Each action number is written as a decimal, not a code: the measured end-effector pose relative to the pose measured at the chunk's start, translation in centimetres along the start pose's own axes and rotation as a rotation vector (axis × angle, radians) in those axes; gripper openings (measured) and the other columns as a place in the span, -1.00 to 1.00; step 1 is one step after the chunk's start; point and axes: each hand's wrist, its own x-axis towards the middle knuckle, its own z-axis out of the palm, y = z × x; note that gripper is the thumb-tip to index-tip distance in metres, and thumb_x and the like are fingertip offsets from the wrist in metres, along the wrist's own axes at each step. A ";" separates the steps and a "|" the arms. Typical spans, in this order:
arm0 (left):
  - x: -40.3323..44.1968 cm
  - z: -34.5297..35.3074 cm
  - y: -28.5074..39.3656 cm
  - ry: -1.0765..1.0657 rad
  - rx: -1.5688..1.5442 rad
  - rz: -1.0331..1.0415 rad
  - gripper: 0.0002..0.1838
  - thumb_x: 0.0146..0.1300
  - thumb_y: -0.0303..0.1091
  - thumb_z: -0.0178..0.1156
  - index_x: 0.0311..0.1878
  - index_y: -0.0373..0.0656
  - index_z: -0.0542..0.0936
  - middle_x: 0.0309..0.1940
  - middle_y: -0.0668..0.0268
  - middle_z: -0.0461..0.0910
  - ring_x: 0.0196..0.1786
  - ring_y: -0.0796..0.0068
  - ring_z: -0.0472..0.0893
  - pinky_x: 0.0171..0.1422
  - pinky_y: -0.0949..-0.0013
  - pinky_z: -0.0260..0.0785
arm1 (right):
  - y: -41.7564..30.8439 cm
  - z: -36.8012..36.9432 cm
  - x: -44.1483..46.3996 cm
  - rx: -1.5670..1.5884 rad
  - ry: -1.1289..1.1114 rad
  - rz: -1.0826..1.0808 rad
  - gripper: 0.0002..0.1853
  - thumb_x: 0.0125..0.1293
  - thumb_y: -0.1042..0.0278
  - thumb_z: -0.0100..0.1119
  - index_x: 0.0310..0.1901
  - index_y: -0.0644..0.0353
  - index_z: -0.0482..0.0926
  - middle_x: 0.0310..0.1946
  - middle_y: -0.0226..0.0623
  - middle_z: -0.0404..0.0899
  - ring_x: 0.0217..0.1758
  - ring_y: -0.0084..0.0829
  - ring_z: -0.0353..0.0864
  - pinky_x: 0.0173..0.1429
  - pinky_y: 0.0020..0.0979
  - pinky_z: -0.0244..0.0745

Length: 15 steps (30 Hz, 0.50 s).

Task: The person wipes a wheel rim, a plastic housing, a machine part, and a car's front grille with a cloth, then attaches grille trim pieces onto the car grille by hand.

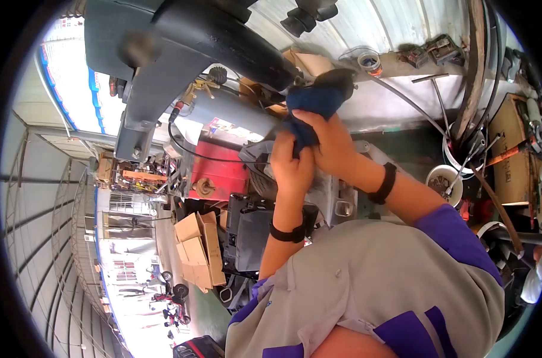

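Observation:
A dark blue cloth (314,102) is bunched up in front of my chest, between both hands. My right hand (333,140) is closed around it, thumb lying across the fabric. Just to the left, my left hand (292,162) grips the lower end of the same cloth with curled fingers. A dark rounded piece (341,79) shows at the cloth's upper end; I cannot tell whether it is wrapped in the cloth or behind it. Close beyond the hands is the end of a thick black cylindrical machine part (229,45).
A black cable (208,158) loops left of my hands. Beyond it are a red cabinet (220,173), a black case (256,238) and cardboard boxes (199,247). On the right stand a bucket (445,182) with tools and a wooden board (509,152). A ledge (396,68) holds a small tub (370,62).

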 end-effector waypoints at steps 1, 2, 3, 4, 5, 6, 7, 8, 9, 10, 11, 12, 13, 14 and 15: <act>-0.3 0.1 0.1 -0.034 0.026 -0.003 -0.71 0.03 -0.60 0.08 -0.11 -0.32 0.53 -0.21 0.04 0.61 -0.21 0.00 0.60 -0.03 0.26 0.45 | 0.2 -0.6 -0.4 -0.030 -0.032 0.025 -0.43 0.02 0.50 0.25 0.16 0.00 0.51 -0.03 0.08 0.50 0.00 0.19 0.51 0.07 -0.05 0.46; -0.3 0.3 0.4 -0.064 0.053 -0.003 -0.70 0.02 -0.60 0.09 -0.11 -0.31 0.53 -0.21 0.03 0.61 -0.20 -0.02 0.61 -0.03 0.25 0.45 | 0.5 -1.2 -0.6 -0.059 -0.064 0.046 -0.43 0.01 0.50 0.26 0.15 -0.01 0.52 -0.07 0.06 0.52 -0.02 0.18 0.52 0.04 -0.06 0.47; -0.3 0.4 0.5 -0.094 0.080 -0.002 -0.70 0.02 -0.60 0.10 -0.10 -0.31 0.54 -0.20 0.02 0.61 -0.19 -0.04 0.61 -0.02 0.24 0.45 | 0.8 -1.8 -0.7 -0.088 -0.096 0.065 -0.43 -0.01 0.50 0.27 0.13 -0.03 0.53 -0.11 0.05 0.54 -0.04 0.17 0.53 0.01 -0.06 0.48; -0.6 0.7 0.2 -0.083 0.031 0.057 -0.67 -0.02 -0.60 0.12 -0.11 -0.31 0.55 -0.15 -0.07 0.59 -0.15 -0.13 0.59 0.00 0.18 0.45 | 0.3 -2.7 -0.5 -0.119 -0.082 0.065 -0.48 -0.03 0.53 0.25 0.07 0.01 0.57 -0.12 0.00 0.60 -0.16 0.09 0.55 -0.08 -0.08 0.47; -0.4 1.1 0.3 -0.074 0.049 0.142 -0.67 -0.03 -0.61 0.11 -0.11 -0.31 0.55 -0.14 -0.09 0.58 -0.13 -0.14 0.59 0.00 0.16 0.45 | 0.2 -3.5 0.5 -0.082 -0.015 -0.074 -0.48 -0.04 0.54 0.24 0.06 0.04 0.58 -0.09 -0.01 0.60 -0.18 0.07 0.55 -0.09 -0.08 0.46; -0.1 1.3 1.0 -0.066 0.070 0.222 -0.66 -0.04 -0.61 0.11 -0.10 -0.32 0.55 -0.13 -0.11 0.57 -0.12 -0.16 0.58 0.01 0.14 0.45 | 0.0 -4.2 1.6 -0.040 0.049 -0.209 -0.49 -0.05 0.54 0.23 0.05 0.06 0.59 -0.06 -0.03 0.61 -0.21 0.04 0.54 -0.10 -0.09 0.44; 0.2 1.3 1.8 -0.059 0.093 0.297 -0.65 -0.05 -0.61 0.10 -0.10 -0.32 0.54 -0.11 -0.13 0.56 -0.11 -0.17 0.57 0.01 0.12 0.45 | -0.3 -4.8 2.4 0.006 0.111 -0.340 -0.49 -0.06 0.55 0.22 0.04 0.08 0.59 -0.03 -0.04 0.62 -0.23 0.01 0.54 -0.10 -0.09 0.43; 0.9 1.2 2.8 -0.085 0.090 0.339 -0.63 -0.05 -0.62 0.10 -0.08 -0.33 0.53 -0.09 -0.17 0.54 -0.09 -0.17 0.55 0.02 0.09 0.45 | -0.6 -5.7 2.9 -0.131 0.098 -0.341 -0.49 -0.07 0.54 0.22 0.04 0.10 0.60 0.01 -0.06 0.62 -0.22 -0.02 0.55 -0.08 -0.11 0.43; 1.3 1.2 3.1 -0.094 0.100 0.317 -0.64 -0.04 -0.61 0.11 -0.08 -0.33 0.53 -0.08 -0.16 0.54 -0.08 -0.18 0.55 0.02 0.09 0.45 | -1.0 -6.5 3.5 -0.269 0.084 -0.346 -0.49 -0.07 0.52 0.23 0.04 0.13 0.60 0.05 -0.09 0.61 -0.21 -0.05 0.56 -0.05 -0.12 0.42; 1.8 1.3 3.1 -0.100 0.108 0.298 -0.64 -0.02 -0.61 0.12 -0.07 -0.34 0.52 -0.08 -0.16 0.55 -0.08 -0.18 0.55 0.02 0.09 0.45 | -1.2 -6.9 5.2 -0.377 0.068 -0.318 -0.44 -0.09 0.46 0.27 0.09 0.12 0.59 -0.02 -0.14 0.64 -0.20 -0.06 0.58 -0.07 -0.12 0.41; 2.3 1.5 3.0 -0.106 0.114 0.278 -0.64 -0.01 -0.60 0.13 -0.06 -0.34 0.52 -0.08 -0.16 0.55 -0.08 -0.18 0.55 0.02 0.09 0.45 | -0.7 -7.0 7.0 -0.328 0.024 -0.328 -0.37 -0.05 0.43 0.27 0.19 0.15 0.51 -0.15 -0.12 0.64 -0.25 -0.05 0.56 -0.11 -0.12 0.40; 2.7 1.7 2.7 -0.085 0.109 0.255 -0.68 0.04 -0.59 0.15 -0.06 -0.36 0.51 -0.14 -0.14 0.55 -0.12 -0.20 0.54 -0.03 0.06 0.43 | -0.3 -6.7 7.5 -0.354 -0.091 -0.234 -0.34 -0.02 0.43 0.27 0.24 0.14 0.46 -0.23 -0.10 0.61 -0.26 -0.04 0.55 -0.11 -0.11 0.41; 2.7 1.7 2.4 -0.062 0.105 0.239 -0.66 0.03 -0.58 0.16 -0.06 -0.36 0.51 -0.13 -0.14 0.53 -0.12 -0.20 0.53 -0.02 0.04 0.42 | -0.1 -6.5 7.8 -0.382 -0.200 -0.138 -0.30 0.00 0.44 0.27 0.29 0.13 0.41 -0.31 -0.09 0.59 -0.27 -0.03 0.54 -0.11 -0.11 0.41; 2.7 1.9 2.0 -0.041 0.101 0.229 -0.64 0.01 -0.57 0.17 -0.05 -0.35 0.50 -0.12 -0.14 0.52 -0.12 -0.21 0.52 -0.02 0.02 0.42 | 0.1 -6.2 7.6 -0.408 -0.221 -0.096 -0.30 0.01 0.44 0.27 0.30 0.12 0.40 -0.34 -0.08 0.57 -0.26 -0.03 0.55 -0.10 -0.12 0.42; 2.7 2.0 1.6 -0.021 0.095 0.222 -0.62 -0.01 -0.56 0.18 -0.04 -0.34 0.49 -0.11 -0.14 0.51 -0.12 -0.21 0.51 -0.02 0.00 0.41 | 0.3 -5.8 7.3 -0.435 -0.239 -0.053 -0.29 0.02 0.44 0.27 0.31 0.11 0.38 -0.37 -0.07 0.55 -0.26 -0.03 0.55 -0.10 -0.12 0.42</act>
